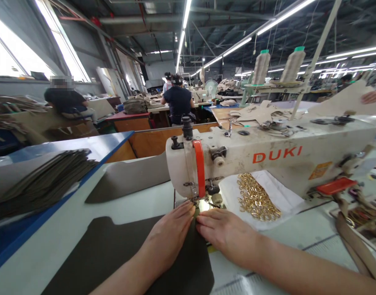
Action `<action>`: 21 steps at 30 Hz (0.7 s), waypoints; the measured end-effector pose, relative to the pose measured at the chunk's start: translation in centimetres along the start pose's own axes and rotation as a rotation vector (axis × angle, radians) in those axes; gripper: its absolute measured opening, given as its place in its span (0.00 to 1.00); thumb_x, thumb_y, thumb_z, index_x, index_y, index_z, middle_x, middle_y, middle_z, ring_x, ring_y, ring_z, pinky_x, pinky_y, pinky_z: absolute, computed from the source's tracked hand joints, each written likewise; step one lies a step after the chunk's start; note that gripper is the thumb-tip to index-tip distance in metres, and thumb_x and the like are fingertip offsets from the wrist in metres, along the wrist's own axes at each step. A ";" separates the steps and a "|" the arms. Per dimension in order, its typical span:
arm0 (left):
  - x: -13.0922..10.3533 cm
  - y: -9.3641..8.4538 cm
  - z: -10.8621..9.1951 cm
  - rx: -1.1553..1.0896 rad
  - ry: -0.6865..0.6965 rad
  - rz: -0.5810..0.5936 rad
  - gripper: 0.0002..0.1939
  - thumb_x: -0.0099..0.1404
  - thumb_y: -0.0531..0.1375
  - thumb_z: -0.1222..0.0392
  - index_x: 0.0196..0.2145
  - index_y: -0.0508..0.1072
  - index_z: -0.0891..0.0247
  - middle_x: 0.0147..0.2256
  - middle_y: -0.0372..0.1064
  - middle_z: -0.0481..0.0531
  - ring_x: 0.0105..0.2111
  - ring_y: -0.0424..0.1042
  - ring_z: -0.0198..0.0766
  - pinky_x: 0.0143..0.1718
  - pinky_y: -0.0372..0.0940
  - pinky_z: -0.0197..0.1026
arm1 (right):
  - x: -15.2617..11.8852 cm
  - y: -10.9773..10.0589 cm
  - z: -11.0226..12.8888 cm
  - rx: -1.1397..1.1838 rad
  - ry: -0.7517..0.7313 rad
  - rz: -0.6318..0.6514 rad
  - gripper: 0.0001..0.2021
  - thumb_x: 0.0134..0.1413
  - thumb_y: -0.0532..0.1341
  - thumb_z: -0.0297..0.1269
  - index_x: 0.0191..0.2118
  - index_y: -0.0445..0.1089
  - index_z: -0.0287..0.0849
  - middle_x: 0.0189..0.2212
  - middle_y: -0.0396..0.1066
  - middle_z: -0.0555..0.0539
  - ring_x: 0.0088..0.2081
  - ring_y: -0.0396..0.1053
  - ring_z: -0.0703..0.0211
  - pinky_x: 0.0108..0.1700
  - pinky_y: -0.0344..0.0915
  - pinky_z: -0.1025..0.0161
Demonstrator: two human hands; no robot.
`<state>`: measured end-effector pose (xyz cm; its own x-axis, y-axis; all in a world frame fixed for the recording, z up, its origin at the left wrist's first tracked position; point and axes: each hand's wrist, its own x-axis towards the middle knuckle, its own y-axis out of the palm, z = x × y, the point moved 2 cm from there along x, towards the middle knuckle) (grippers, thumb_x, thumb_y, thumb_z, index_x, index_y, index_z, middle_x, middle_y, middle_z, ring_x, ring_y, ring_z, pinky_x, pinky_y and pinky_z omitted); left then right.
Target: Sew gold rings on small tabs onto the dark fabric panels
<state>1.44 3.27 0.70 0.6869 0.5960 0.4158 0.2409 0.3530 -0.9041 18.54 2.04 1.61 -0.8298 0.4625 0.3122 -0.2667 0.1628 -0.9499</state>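
Observation:
A dark olive-grey fabric panel (120, 246) lies on the sewing machine's bed and reaches toward me. My left hand (172, 229) rests on it, palm down, with the fingers stretched toward the presser foot (198, 201). On the other side, my right hand (223, 229) has its fingers bent together at the panel's edge, just below the needle area; its thumb is hidden. Both hands' fingertips are close to each other under the white sewing machine (237, 151). The lit needle area is partly covered by my fingers.
Gold metal rings (257, 198) lie on a white cloth (286, 192) right of the needle. Another grey panel (129, 176) lies behind the left hand. Stacked dark panels (53, 180) sit at left. A co-worker (177, 100) is ahead; another person's hand (372, 96) shows far right.

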 end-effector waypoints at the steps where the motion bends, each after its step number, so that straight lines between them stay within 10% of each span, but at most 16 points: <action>1: 0.0 0.1 0.1 0.004 0.011 -0.005 0.19 0.65 0.46 0.71 0.47 0.72 0.69 0.47 0.74 0.58 0.49 0.71 0.40 0.52 0.66 0.42 | 0.1 0.0 0.0 -0.006 0.001 0.005 0.05 0.57 0.60 0.27 0.40 0.69 0.34 0.44 0.71 0.40 0.49 0.67 0.53 0.53 0.62 0.59; 21: -0.1 0.8 1.3 -0.012 0.011 -0.072 0.19 0.64 0.48 0.69 0.44 0.75 0.64 0.46 0.75 0.54 0.47 0.73 0.40 0.50 0.68 0.40 | 0.6 0.7 -0.5 -0.027 0.031 0.015 0.04 0.59 0.57 0.27 0.37 0.68 0.35 0.41 0.70 0.43 0.46 0.65 0.56 0.52 0.62 0.61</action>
<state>0.67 4.48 0.04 0.6749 0.5617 0.4785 0.2980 0.3857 -0.8732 18.13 2.86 1.17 -0.8183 0.4914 0.2982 -0.2406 0.1784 -0.9541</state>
